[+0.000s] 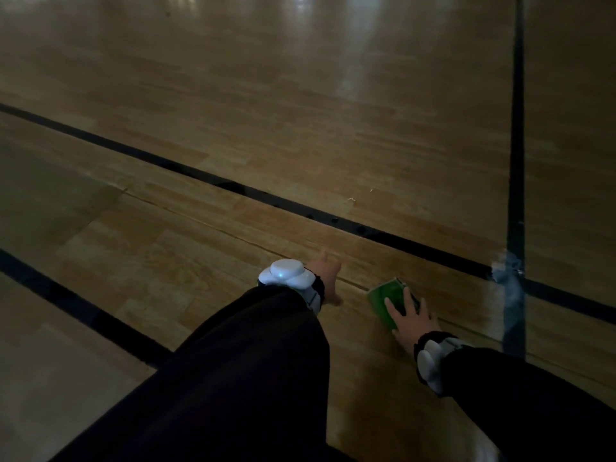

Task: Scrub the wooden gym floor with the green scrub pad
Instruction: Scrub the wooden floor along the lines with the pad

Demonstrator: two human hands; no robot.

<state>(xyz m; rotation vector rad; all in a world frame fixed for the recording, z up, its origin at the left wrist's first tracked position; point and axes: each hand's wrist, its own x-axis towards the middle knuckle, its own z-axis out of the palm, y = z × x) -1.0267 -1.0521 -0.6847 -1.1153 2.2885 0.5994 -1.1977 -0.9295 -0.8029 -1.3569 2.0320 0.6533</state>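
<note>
Pressing down on the green scrub pad (388, 303), my right hand (411, 323) lies flat with its fingers straight and spread across the pad's near half. The pad sits on the wooden gym floor (266, 128), just this side of a black court line (233, 186) that runs diagonally across the boards, and close to where a second dark line (516, 128) crosses it. Scuffed grey tape (511, 288) covers part of that crossing.

My left hand (328, 278) rests against the floor just left of the pad, apart from it; the wrist hides most of it, so I cannot tell how its fingers lie. Both arms wear dark sleeves (250, 361), and each wrist carries a white band-mounted device (286, 275), the left one showing a small lit dot. I can read no brand, label or writing on the pad, the devices or the floor; the light is dim.
</note>
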